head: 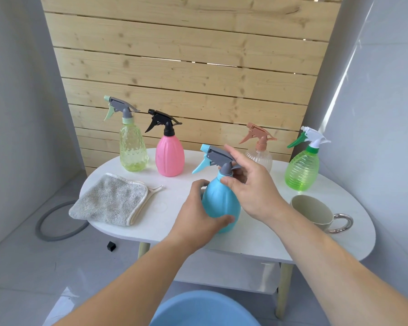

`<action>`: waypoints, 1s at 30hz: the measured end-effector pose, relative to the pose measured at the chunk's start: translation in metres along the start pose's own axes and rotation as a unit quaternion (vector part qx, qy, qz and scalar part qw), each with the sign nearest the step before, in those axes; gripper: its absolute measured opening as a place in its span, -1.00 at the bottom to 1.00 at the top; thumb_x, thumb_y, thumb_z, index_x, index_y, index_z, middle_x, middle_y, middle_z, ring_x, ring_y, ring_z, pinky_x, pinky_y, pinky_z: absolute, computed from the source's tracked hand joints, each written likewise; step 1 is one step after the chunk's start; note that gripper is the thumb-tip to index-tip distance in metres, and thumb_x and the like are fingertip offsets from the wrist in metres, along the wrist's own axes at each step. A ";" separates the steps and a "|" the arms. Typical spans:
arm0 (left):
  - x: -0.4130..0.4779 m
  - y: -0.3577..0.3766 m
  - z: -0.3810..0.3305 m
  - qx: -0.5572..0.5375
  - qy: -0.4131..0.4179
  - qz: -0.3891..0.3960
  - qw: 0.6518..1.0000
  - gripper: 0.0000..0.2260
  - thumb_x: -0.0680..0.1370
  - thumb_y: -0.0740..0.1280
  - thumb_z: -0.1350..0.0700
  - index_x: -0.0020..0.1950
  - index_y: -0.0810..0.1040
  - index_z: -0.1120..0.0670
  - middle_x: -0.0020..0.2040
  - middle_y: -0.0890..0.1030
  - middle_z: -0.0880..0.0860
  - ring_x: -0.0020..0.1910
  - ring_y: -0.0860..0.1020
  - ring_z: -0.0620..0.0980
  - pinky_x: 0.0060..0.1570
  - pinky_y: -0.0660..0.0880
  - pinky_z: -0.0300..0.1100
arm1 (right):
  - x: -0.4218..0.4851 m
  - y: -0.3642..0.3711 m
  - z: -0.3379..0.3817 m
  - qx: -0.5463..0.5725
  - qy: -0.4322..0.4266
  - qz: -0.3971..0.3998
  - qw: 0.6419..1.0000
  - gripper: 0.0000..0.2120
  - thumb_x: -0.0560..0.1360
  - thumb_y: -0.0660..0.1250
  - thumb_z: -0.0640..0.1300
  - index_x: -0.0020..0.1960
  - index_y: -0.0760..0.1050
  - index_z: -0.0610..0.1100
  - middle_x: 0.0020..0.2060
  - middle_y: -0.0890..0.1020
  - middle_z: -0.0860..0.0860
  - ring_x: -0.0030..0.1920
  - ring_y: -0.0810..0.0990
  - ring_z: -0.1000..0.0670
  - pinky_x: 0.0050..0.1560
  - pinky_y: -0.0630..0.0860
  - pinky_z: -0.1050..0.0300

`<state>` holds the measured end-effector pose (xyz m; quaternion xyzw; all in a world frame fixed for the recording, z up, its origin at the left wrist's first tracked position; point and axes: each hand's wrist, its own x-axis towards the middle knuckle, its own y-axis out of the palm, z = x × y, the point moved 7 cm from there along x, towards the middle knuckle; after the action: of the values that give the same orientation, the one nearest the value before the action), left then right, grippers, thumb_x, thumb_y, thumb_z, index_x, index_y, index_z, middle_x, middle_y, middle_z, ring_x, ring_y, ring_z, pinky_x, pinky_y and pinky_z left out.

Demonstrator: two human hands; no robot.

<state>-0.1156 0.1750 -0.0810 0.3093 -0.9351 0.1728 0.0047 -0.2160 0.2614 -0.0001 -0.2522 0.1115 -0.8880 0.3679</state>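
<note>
The white table [257, 241] is long, with round ends. A folded grey cloth [108, 201] lies on its left side. At the back left a yellow bottle [132, 149] and a pink bottle [170, 156] stand just beside each other. At the back right stand a clear bottle [262, 158] and a green bottle [302, 170]. A cup [312, 214] sits near the right edge. In the middle is the blue bottle [222, 201]. My left hand [198, 217] holds its belly and my right hand [252, 184] holds its neck.
</note>
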 end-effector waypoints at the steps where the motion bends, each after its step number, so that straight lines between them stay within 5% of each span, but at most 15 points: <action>1: 0.000 -0.001 0.000 0.005 0.000 -0.018 1.000 -0.27 0.34 0.64 0.01 0.33 0.25 -0.18 0.19 0.51 -0.09 0.15 0.54 -0.14 -0.03 0.58 -0.23 | 0.000 0.000 -0.001 0.004 0.002 -0.003 1.000 -0.35 0.52 0.38 -0.34 0.48 0.33 0.13 -0.04 0.60 0.10 -0.03 0.57 0.09 0.23 0.48 0.21; 3: 0.000 0.000 0.002 0.008 0.001 -0.033 0.999 -0.25 0.30 0.64 -0.06 0.29 0.22 -0.20 0.24 0.45 -0.05 0.23 0.49 -0.06 0.09 0.59 -0.09 | -0.001 -0.001 -0.001 0.021 0.005 -0.006 1.000 -0.35 0.50 0.38 -0.35 0.46 0.35 0.14 -0.02 0.62 0.12 -0.03 0.59 0.13 0.25 0.48 0.22; 8: 0.001 0.008 0.004 -0.016 0.006 0.024 1.000 -0.10 0.38 0.55 0.04 0.58 0.09 -0.16 0.39 0.40 -0.10 0.33 0.46 -0.06 0.13 0.53 -0.21 | -0.001 -0.004 -0.001 0.035 0.005 -0.007 0.999 -0.36 0.49 0.39 -0.36 0.44 0.39 0.14 0.02 0.65 0.12 -0.05 0.61 0.15 0.23 0.50 0.21; 12: 0.002 0.001 0.005 0.057 -0.009 -0.036 0.998 -0.06 0.18 0.60 -0.25 0.47 0.27 -0.15 0.28 0.42 -0.09 0.28 0.43 -0.06 0.21 0.52 -0.05 | -0.001 -0.007 0.000 0.030 0.004 -0.017 0.999 -0.37 0.48 0.41 -0.34 0.40 0.41 0.19 0.08 0.66 0.07 0.03 0.65 0.07 0.24 0.52 0.18; 16: 0.001 0.010 0.002 -0.040 0.003 0.047 0.998 -0.27 0.30 0.48 0.02 0.44 0.29 -0.18 0.26 0.53 -0.08 0.21 0.55 -0.12 0.03 0.56 -0.28 | -0.001 -0.009 -0.002 0.045 0.013 -0.012 0.999 -0.38 0.47 0.42 -0.36 0.39 0.44 0.15 0.07 0.66 0.04 -0.04 0.64 0.13 0.17 0.54 0.23; 20: 0.005 -0.001 0.006 -0.011 -0.002 0.002 1.000 -0.23 0.23 0.69 -0.02 0.33 0.37 -0.16 0.16 0.57 -0.09 0.14 0.57 -0.11 -0.01 0.60 -0.19 | -0.001 -0.011 -0.004 0.051 0.015 -0.006 0.999 -0.44 0.46 0.44 -0.35 0.37 0.49 0.07 0.11 0.67 0.00 -0.01 0.64 0.10 0.19 0.54 0.19; 24: 0.005 0.004 0.008 -0.025 -0.015 0.023 0.999 -0.04 0.24 0.60 -0.14 0.55 0.20 -0.20 0.32 0.48 -0.10 0.31 0.49 -0.13 0.25 0.55 -0.06 | -0.001 -0.011 -0.002 0.056 0.013 -0.009 0.998 -0.54 0.45 0.45 -0.36 0.16 0.57 0.13 -0.07 0.68 0.12 -0.06 0.63 0.11 0.17 0.53 0.17; 30: 0.005 0.002 0.005 -0.029 -0.003 0.009 1.000 -0.32 0.31 0.65 -0.01 0.32 0.39 -0.26 0.19 0.61 -0.11 0.18 0.58 -0.15 0.11 0.62 -0.09 | -0.003 -0.007 -0.006 0.074 0.039 0.024 0.996 -0.64 0.50 0.38 -0.36 0.15 0.53 0.04 0.03 0.72 -0.05 0.13 0.66 0.01 0.30 0.51 0.04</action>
<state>-0.1201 0.1723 -0.0858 0.3013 -0.9424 0.1449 0.0093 -0.2218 0.2685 -0.0037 -0.1869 0.0655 -0.8939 0.4022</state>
